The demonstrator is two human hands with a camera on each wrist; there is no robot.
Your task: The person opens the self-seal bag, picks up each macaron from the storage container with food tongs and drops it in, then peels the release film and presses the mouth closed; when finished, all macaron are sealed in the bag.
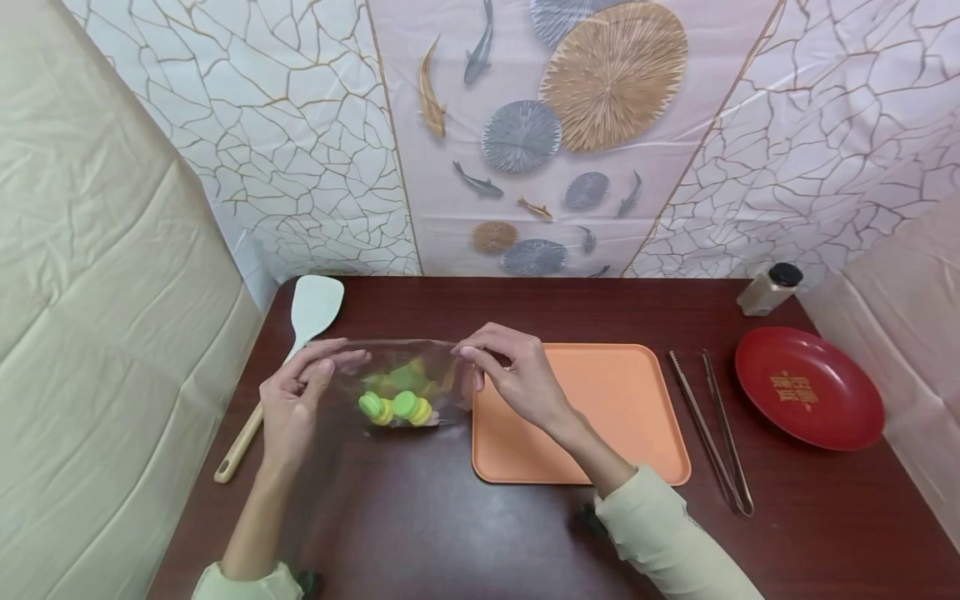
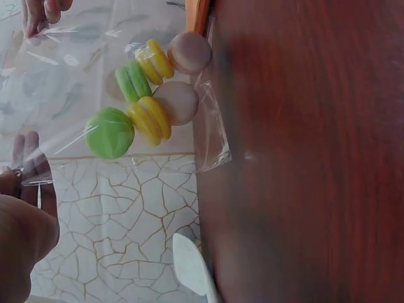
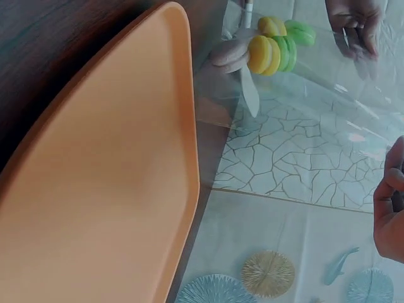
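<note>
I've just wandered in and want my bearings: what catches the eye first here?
Probably the clear bag held between the left hand and right hand, with bright green and yellow macarons inside. Next, the orange tray to its right, then the red plate farther right.

- My left forearm (image 1: 257, 523) rises steeply from the bottom edge, bare above a pale cream-green long fabric sleeve (image 1: 246, 582).
- My right forearm (image 1: 603, 458) slants up and inward from the lower right, its matching right sleeve (image 1: 671, 529) pushed back from the wrist.
- My left hand (image 1: 298, 392) pinches, its thumb (image 1: 322, 372) opposite fingers (image 1: 351, 357) that reach inward, fairly straight.
- My right hand (image 1: 520, 371) bends inward at the wrist, pinching with the right thumb (image 1: 483, 360) and the bent fingers.
- Both hands are raised almost level, apart, facing each other.
</note>
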